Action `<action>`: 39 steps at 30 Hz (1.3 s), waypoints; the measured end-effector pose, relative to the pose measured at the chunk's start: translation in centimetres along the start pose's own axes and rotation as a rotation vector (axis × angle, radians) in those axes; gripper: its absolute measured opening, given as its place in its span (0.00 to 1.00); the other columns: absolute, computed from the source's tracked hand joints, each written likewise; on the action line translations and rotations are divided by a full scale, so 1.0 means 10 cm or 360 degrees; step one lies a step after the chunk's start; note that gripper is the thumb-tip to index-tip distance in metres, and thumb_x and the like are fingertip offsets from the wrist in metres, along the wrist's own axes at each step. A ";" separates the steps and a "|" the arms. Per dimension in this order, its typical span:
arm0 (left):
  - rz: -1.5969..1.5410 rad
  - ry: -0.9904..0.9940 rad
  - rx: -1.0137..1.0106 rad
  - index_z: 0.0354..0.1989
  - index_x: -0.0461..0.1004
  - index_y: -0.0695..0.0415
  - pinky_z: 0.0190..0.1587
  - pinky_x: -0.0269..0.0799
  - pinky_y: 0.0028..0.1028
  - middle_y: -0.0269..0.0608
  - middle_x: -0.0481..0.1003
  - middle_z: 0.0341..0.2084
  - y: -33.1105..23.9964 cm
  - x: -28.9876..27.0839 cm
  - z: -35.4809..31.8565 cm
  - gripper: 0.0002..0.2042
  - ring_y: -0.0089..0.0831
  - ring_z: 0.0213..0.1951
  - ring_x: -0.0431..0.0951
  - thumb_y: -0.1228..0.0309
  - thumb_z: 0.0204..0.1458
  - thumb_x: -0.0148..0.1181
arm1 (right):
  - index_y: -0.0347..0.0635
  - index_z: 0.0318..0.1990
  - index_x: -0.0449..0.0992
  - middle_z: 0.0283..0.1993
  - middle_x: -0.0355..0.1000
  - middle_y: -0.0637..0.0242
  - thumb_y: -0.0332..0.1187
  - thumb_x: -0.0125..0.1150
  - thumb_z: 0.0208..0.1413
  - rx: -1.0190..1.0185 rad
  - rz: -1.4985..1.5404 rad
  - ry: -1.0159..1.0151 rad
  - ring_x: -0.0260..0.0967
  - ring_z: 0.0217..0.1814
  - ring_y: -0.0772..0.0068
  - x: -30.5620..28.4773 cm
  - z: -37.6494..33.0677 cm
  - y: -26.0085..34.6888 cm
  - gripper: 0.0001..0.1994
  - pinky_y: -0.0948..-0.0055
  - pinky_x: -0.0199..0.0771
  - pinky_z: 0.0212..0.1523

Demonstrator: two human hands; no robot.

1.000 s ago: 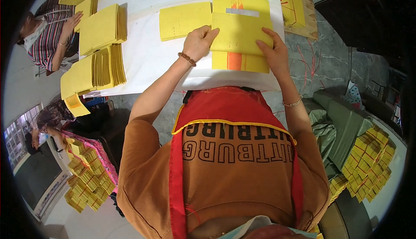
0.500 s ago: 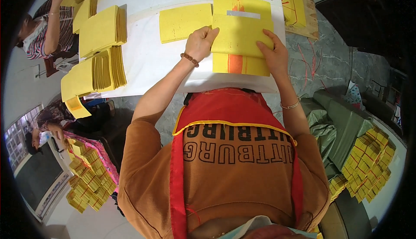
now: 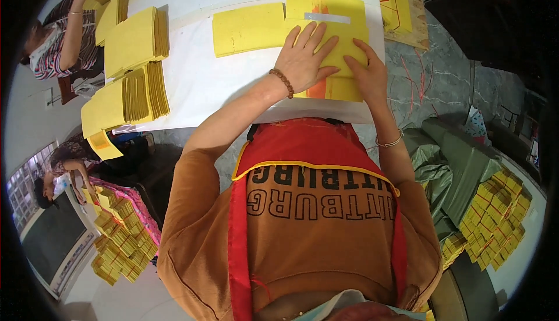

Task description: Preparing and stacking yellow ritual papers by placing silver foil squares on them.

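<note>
My left hand [image 3: 304,62] lies with fingers spread across a folded yellow paper sheet [image 3: 346,37], pressing on its left part. At that sheet's right edge rests my right hand [image 3: 371,72], its thumb and forefinger apart on the paper; its other fingers are partly hidden. Beneath is another yellow piece [image 3: 345,91] with an orange-red patch, which shows at the near and far ends. A pale strip [image 3: 327,18] runs across its far part. A flat yellow piece [image 3: 250,30] lies beside it, left of my left hand.
A white-covered table [image 3: 198,82] bears several yellow paper stacks [image 3: 133,38] on the left. Red-tied yellow bundles [image 3: 396,6] sit beyond the right edge, and red strings [image 3: 420,79] lie on the floor. Two people work at the left, near more piled bundles [image 3: 119,233].
My left hand has moved right from the folded sheet's left edge, and its fingers have gone from gripping to spread flat on top. My right hand stays in place.
</note>
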State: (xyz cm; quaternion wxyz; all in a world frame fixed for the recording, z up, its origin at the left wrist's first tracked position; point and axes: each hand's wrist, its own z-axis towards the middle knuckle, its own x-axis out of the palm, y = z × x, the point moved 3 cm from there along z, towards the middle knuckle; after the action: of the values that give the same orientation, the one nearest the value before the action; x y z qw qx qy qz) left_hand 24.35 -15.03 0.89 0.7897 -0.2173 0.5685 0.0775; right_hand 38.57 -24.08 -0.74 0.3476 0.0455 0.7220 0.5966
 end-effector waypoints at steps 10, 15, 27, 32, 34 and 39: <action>0.0154 0.0145 0.0018 0.60 0.59 0.49 0.62 0.42 0.47 0.51 0.56 0.59 0.01 0.09 -0.01 0.30 0.46 0.62 0.52 0.50 0.49 0.52 | 0.47 0.58 0.63 0.65 0.54 0.64 0.50 0.52 0.53 -0.0742 -0.1185 0.0260 0.45 0.69 0.60 0.20 -0.60 0.12 0.28 0.30 0.34 0.58; 0.0115 0.0104 0.0083 0.60 0.59 0.49 0.62 0.42 0.47 0.48 0.55 0.60 0.05 0.07 -0.03 0.29 0.45 0.62 0.50 0.53 0.49 0.53 | 0.46 0.61 0.58 0.67 0.49 0.65 0.52 0.49 0.54 -0.0729 -0.1225 0.0260 0.42 0.70 0.59 0.20 -0.65 0.05 0.30 0.28 0.28 0.58; 0.0131 0.0087 0.0348 0.56 0.64 0.53 0.50 0.58 0.36 0.47 0.63 0.53 -0.01 -0.02 -0.07 0.28 0.39 0.51 0.62 0.54 0.46 0.56 | 0.45 0.63 0.56 0.70 0.43 0.60 0.47 0.46 0.57 -0.0595 -0.1152 0.0153 0.37 0.72 0.55 0.06 -0.68 -0.11 0.28 0.34 0.24 0.61; 0.0587 0.0056 0.0354 0.53 0.65 0.57 0.41 0.64 0.30 0.48 0.67 0.48 -0.16 0.08 -0.11 0.27 0.35 0.42 0.68 0.61 0.42 0.59 | 0.41 0.62 0.57 0.68 0.49 0.61 0.41 0.40 0.61 -0.0339 -0.0279 0.0299 0.40 0.71 0.58 -0.10 -0.50 -0.10 0.24 0.55 0.33 0.66; 0.0521 -0.0037 0.0239 0.53 0.65 0.58 0.38 0.65 0.30 0.45 0.68 0.47 -0.15 0.05 -0.05 0.28 0.34 0.39 0.69 0.65 0.39 0.59 | 0.39 0.62 0.57 0.67 0.51 0.60 0.38 0.38 0.62 -0.0197 0.0133 0.0294 0.41 0.71 0.60 -0.15 -0.46 -0.05 0.23 0.63 0.37 0.67; 0.0190 -0.0276 0.0187 0.54 0.65 0.58 0.39 0.66 0.32 0.42 0.70 0.47 0.13 -0.37 -0.10 0.29 0.37 0.40 0.70 0.71 0.37 0.59 | 0.37 0.60 0.58 0.64 0.54 0.59 0.37 0.37 0.63 -0.0177 0.0252 0.0151 0.45 0.69 0.62 -0.19 -0.42 -0.01 0.21 0.65 0.41 0.66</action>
State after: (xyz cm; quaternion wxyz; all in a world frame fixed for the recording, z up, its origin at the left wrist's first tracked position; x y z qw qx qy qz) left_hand 21.76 -13.87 3.80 0.8413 -0.1287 0.5134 0.1095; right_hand 37.74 -28.48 0.21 0.2666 0.0548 0.6975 0.6628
